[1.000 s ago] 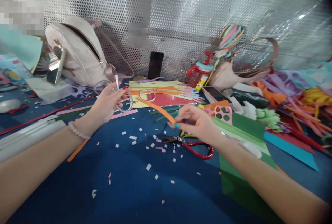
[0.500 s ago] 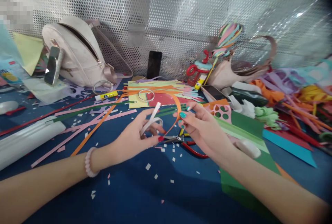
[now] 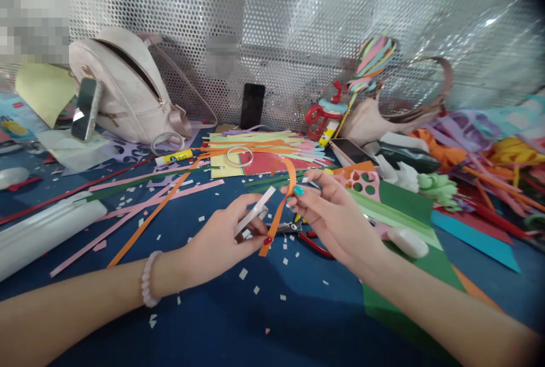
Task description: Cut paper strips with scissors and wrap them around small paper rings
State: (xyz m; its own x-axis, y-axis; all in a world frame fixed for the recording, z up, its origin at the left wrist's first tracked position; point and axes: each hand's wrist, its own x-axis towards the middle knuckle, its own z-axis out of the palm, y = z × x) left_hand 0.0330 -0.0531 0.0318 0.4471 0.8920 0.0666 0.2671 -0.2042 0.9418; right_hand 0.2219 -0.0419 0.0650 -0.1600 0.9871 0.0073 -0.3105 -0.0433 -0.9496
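A narrow orange paper strip [image 3: 279, 211], curling over at its top, is pinched between the right hand [image 3: 330, 211] and left hand [image 3: 225, 236], which also grips white tape [image 3: 254, 218], just above red-handled scissors [image 3: 304, 233], bare blue tabletop [image 3: 255, 321] below.

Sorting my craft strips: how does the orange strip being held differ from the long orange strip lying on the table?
The held orange strip is short, curved, pinched by the right hand. The long orange strip lies straight and flat on the table, untouched. Both are narrow orange paper.
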